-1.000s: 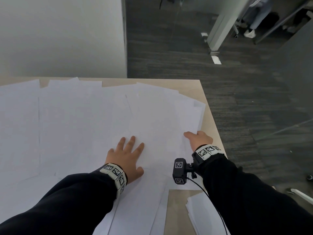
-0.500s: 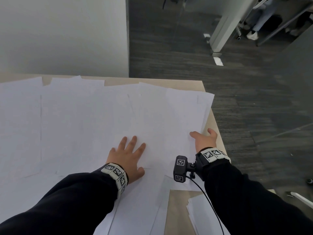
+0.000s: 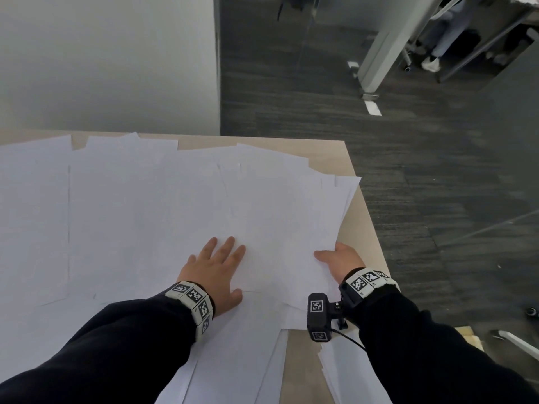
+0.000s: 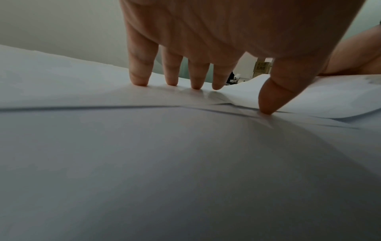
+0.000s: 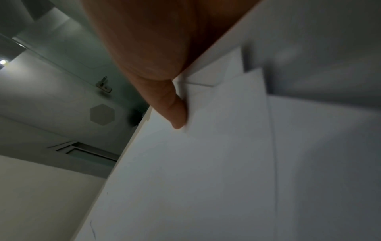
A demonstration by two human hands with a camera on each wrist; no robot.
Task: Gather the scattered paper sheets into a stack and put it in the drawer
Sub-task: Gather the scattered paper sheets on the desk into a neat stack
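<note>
Several white paper sheets lie overlapped across the wooden table. My left hand lies flat on them with fingers spread; the left wrist view shows its fingertips pressing the paper sheets down. At the right side, my right hand pinches the near corner of a loose bundle of sheets, thumb on top and fingers hidden beneath. In the right wrist view the thumb presses on that raised bundle. No drawer is in view.
A small neat stack of paper sits at the table's near right, partly under my right sleeve. The table's right edge drops to grey carpet. A white wall stands behind the table, with a pillar farther back.
My right hand has taken hold of the right-hand sheets, thumb on top, and drawn them a little toward me. My left hand has stayed flat in place.
</note>
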